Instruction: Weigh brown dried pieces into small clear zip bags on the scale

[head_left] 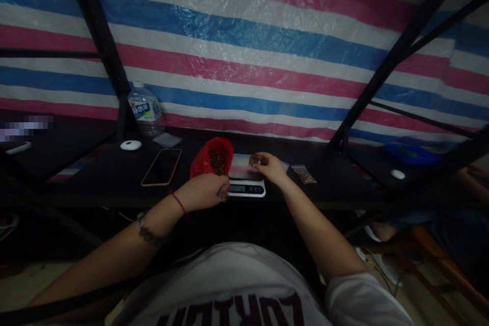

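Observation:
A red plastic bag stands with its mouth open, and small brown pieces show inside. My left hand is closed on the near edge of this bag, beside a white digital scale. Above the scale's right side, my right hand pinches a small bundle of brown pieces. Whether thin clear plastic wraps that bundle is too dim to tell. Right of my right hand lies a small clear bag of brown pieces on the black table.
On the left are a phone, a white oval device, a clear plastic packet and a bottle. Dark frame bars rise at both sides before a striped sheet. A blue tray and another person's arm are at right.

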The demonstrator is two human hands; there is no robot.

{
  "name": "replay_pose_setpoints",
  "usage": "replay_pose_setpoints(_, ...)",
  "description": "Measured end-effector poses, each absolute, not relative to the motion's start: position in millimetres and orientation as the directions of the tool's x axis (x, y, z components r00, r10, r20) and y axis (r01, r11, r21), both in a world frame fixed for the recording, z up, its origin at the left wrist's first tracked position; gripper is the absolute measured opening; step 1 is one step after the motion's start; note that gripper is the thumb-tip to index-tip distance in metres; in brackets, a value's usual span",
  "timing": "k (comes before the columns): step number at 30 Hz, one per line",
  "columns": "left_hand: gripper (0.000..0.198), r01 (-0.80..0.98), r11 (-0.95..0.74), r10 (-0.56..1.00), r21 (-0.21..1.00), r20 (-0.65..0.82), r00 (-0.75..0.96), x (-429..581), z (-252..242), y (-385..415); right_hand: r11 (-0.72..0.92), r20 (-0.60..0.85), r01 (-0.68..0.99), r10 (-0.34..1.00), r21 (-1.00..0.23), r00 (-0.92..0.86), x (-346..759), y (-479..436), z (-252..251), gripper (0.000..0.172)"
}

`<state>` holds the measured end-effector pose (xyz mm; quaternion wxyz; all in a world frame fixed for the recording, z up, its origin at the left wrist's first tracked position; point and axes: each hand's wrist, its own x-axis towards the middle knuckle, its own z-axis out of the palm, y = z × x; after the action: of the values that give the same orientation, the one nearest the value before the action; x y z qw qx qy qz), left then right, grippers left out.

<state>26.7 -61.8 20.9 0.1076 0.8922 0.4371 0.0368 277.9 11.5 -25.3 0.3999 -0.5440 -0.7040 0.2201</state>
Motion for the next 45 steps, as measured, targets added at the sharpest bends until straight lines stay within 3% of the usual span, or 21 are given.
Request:
replay_pose_setpoints(7, 0.008, 0.678, -0.646, 0.734, 0.35, 0.043, 0.678, 21, 43, -76, 0.301, 0.316, 0.638, 0.944, -0.709, -0.093, 273, 14, -34, 0.039)
replay_pose_setpoints(16, 0.025, 0.558, -0.498, 0.855, 0.664, 0.268, 0.444, 21, 47, -67, 0.325, 0.356, 0.656, 0.93, -0.681, -0.09, 288, 11, -25, 0.061)
replay_pose_setpoints(19, 0.035, 0.481, -0.486, 0.858, 0.73, 0.294, 0.421, 24, 41, -65, 0.327, 0.38, 0.63, 0.923, -0.705, -0.053, 298, 7, -11, 0.051)
replay_pose_setpoints(22, 0.039, 0.416, -0.485, 0.836, 0.769, 0.268, 0.479, 29, 38, -69, 0.366, 0.384, 0.589, 0.918, -0.72, -0.101, 301, -5, 9, 0.029)
replay_pose_setpoints(25, 0.033, 0.418, -0.503, 0.809, 0.756, 0.242, 0.536, 35, 37, -76, 0.432, 0.367, 0.485, 0.902, -0.761, -0.227, 291, -27, 29, 0.019)
replay_pose_setpoints(29, 0.035, 0.529, -0.541, 0.827, 0.654, 0.302, 0.474, 41, 36, -81, 0.372, 0.216, 0.273, 0.858, -0.887, -0.466, 262, -63, 44, 0.026)
replay_pose_setpoints(33, 0.027, 0.63, -0.57, 0.822, 0.528, 0.342, 0.456, 47, 36, -86, 0.442, 0.17, 0.324, 0.771, -0.836, -0.614, 237, -86, 44, 0.025)
replay_pose_setpoints(38, 0.019, 0.693, -0.605, 0.794, 0.392, 0.354, 0.494, 56, 33, -93, 0.526, 0.215, 0.472, 0.796, -0.708, -0.565, 224, -88, 40, 0.023)
replay_pose_setpoints(43, 0.043, 0.646, -0.665, 0.742, 0.375, 0.434, 0.511, 53, 26, -87, 0.53, 0.286, 0.504, 0.828, -0.682, -0.483, 220, -83, 36, 0.007)
replay_pose_setpoints(45, 0.053, 0.648, -0.672, 0.728, 0.357, 0.476, 0.493, 49, 24, -82, 0.524, 0.307, 0.484, 0.834, -0.701, -0.459, 223, -80, 36, 0.016)
